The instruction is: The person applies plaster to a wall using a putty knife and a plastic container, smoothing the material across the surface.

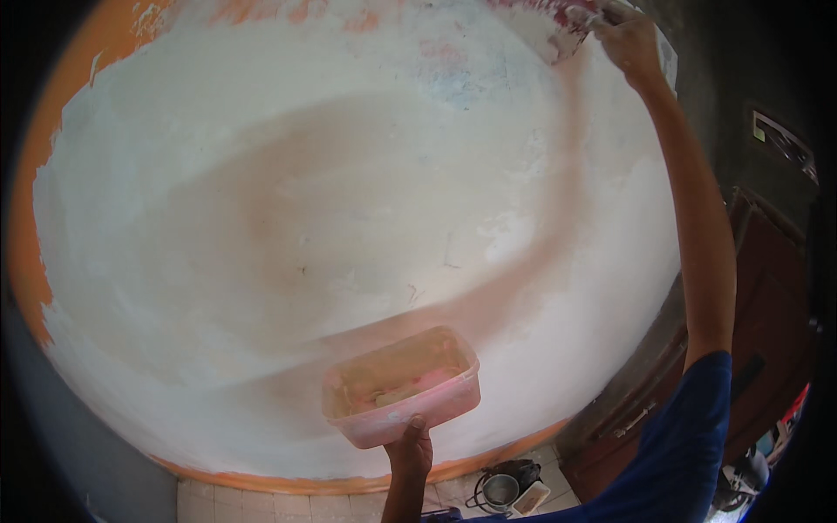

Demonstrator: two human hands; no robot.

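Observation:
My left hand (411,451) grips a pinkish plastic tub (432,406) from below, with the thumb up on its near side. Some pale paste (397,397) lies at the bottom of the tub, and its walls are smeared. High at the upper right, my right arm is stretched up and my right hand (632,45) is closed round a wide putty knife (558,37). Its blade lies at or close to the wall, though contact is hard to tell. Whitish filler coats most of the wall (366,200), with pinkish and bluish patches near the top.
Orange paint (26,235) borders the coated area at the left and along the bottom. On the tiled floor (331,507) stand a metal pot (500,491), a dark bag (526,472) and a small container (532,498). A brown door (758,340) is at the right.

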